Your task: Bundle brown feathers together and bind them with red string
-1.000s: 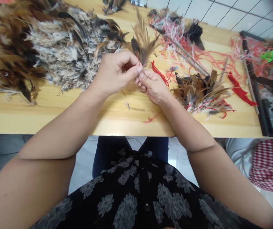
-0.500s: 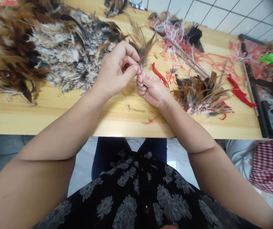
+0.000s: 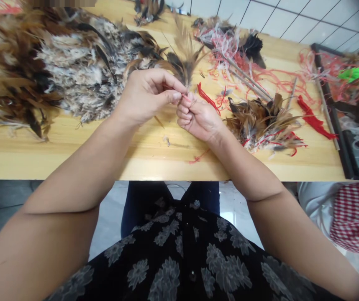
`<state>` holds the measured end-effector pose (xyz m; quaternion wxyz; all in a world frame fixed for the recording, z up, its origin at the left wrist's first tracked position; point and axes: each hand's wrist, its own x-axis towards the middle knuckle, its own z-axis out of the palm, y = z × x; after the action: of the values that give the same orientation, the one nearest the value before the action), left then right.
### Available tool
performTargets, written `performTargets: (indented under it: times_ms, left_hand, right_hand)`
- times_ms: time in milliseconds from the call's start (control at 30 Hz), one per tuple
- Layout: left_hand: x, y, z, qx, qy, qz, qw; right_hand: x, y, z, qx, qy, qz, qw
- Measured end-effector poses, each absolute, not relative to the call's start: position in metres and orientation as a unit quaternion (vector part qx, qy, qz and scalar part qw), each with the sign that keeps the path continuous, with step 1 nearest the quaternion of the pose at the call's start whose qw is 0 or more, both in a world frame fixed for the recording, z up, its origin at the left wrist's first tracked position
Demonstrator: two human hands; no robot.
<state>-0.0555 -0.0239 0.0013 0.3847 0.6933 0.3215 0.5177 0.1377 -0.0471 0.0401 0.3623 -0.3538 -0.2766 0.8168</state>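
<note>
A small bunch of brown and dark feathers points away from me, its base at the fingertips of my right hand, which is closed around it. My left hand is closed in a pinch against the base, with a bit of red thread between its fingers. The fingertips of both hands meet there. Right of my hands lies a red thread bundle, and beyond it a pile of brown feather bunches tied with red thread.
A big heap of feathers covers the left of the wooden table. Pink and white string lies at the back, near thin sticks. More red thread is beside a black-edged tray at the right.
My left hand has shifted slightly left and down, and its fingers have straightened somewhat. More of the feather bunch shows above the hands. My right hand has barely moved.
</note>
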Motion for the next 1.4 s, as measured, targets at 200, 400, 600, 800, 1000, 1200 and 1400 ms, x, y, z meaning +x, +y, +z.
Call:
performTargets:
  times_ms: [200, 400, 600, 800, 1000, 1200, 1400]
  left_hand:
    - [-0.054, -0.017, -0.011, 0.738, 0.325, 0.514, 0.293]
    - [-0.036, -0.024, 0.001, 0.695, 0.391, 0.569, 0.200]
    - [-0.031, -0.038, 0.015, 0.689, 0.434, 0.551, 0.182]
    - [-0.025, -0.036, 0.008, 0.693, 0.426, 0.556, 0.171]
    - [-0.026, -0.030, -0.003, 0.669, 0.429, 0.559, 0.235]
    - [-0.024, -0.031, -0.006, 0.673, 0.414, 0.568, 0.230]
    - [-0.024, -0.026, -0.023, 0.660, 0.419, 0.569, 0.255]
  right_hand:
    - [0.135, -0.047, 0.041, -0.378, -0.262, 0.814, 0.355]
    - [0.133, -0.046, 0.038, -0.366, -0.265, 0.818, 0.357]
    - [0.132, -0.050, 0.040, -0.367, -0.262, 0.828, 0.334]
    - [0.128, -0.052, 0.042, -0.362, -0.238, 0.838, 0.331]
    - [0.127, -0.054, 0.041, -0.364, -0.237, 0.838, 0.332]
    - [0.127, -0.052, 0.041, -0.362, -0.209, 0.842, 0.342]
    - [0.125, -0.051, 0.038, -0.370, -0.211, 0.841, 0.334]
